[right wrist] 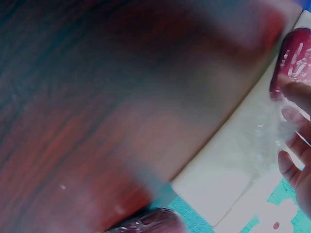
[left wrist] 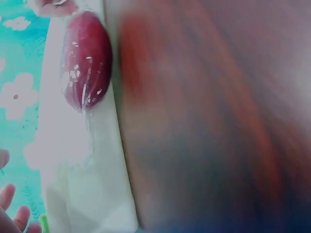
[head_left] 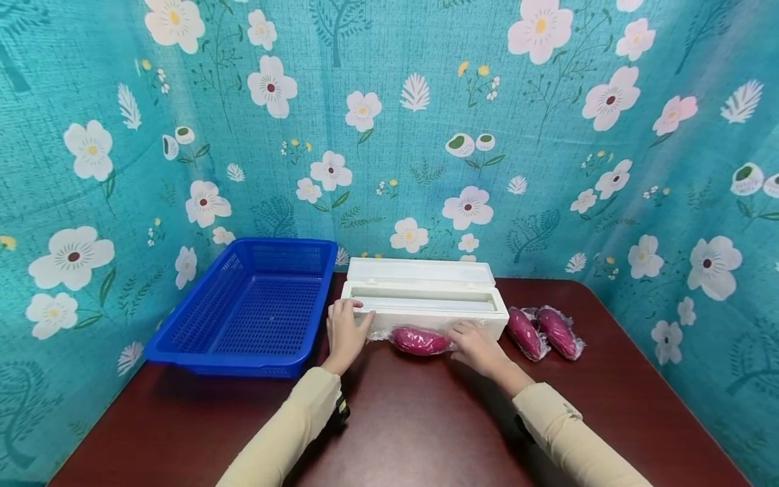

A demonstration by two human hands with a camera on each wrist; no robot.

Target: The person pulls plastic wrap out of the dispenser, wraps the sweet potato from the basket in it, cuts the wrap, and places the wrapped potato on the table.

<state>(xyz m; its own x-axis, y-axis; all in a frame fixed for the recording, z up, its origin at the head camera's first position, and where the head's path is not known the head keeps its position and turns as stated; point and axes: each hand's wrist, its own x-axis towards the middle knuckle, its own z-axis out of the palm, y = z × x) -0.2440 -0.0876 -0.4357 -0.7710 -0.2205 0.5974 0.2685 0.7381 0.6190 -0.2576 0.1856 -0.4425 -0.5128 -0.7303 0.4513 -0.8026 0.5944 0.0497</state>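
A purple-red oblong vegetable (head_left: 418, 341), shaped like a sweet potato and covered in clear cling film, is at the front wall of a white cling film dispenser (head_left: 426, 323). The dispenser's lid is raised, and a pale roll lies inside. At the vegetable's right end, my right hand (head_left: 477, 346) pinches the bunched film (right wrist: 286, 128), one finger touching the vegetable. My left hand (head_left: 348, 331) is at the dispenser's front left corner, fingers spread apart and curled round nothing. Loose film stretches from the vegetable's left end towards that hand.
Two more film-wrapped purple-red vegetables, one nearer (head_left: 527, 334) and one farther right (head_left: 560, 331), lie right of the dispenser. A blue plastic basket (head_left: 304, 362) with slotted walls stands at left. Behind the dark red table (head_left: 402, 433) hangs a flowered teal curtain (head_left: 389, 169).
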